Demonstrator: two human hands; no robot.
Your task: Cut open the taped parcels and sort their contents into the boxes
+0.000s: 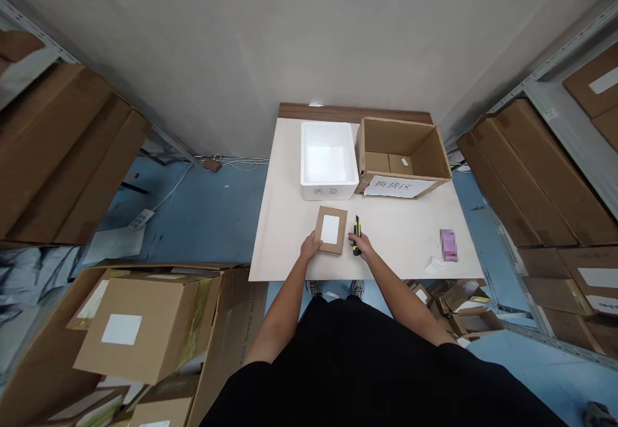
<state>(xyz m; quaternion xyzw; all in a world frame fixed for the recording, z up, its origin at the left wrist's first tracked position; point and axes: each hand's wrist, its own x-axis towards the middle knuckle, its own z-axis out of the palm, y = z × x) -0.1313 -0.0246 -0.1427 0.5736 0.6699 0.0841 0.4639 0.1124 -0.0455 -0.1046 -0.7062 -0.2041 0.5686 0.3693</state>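
A small flat cardboard box (pixel 342 228) with a white label lies on the white table (pixel 282 221). My left hand (pixel 310 246) grips its lower left edge, the thumb over the top. Just right of the box, my right hand (pixel 363 245) is closed on a black and yellow utility knife (pixel 357 227), which points away from me. Whether the blade is out is too small to tell.
Behind the box stand a white foam bin (pixel 329 192) and an open carton (pixel 405 167) with a handwritten label. A purple packet (pixel 449 245) lies at right. A large carton of boxes (pixel 226 324) stands at lower left; shelves of cartons (pixel 521 169) flank the right.
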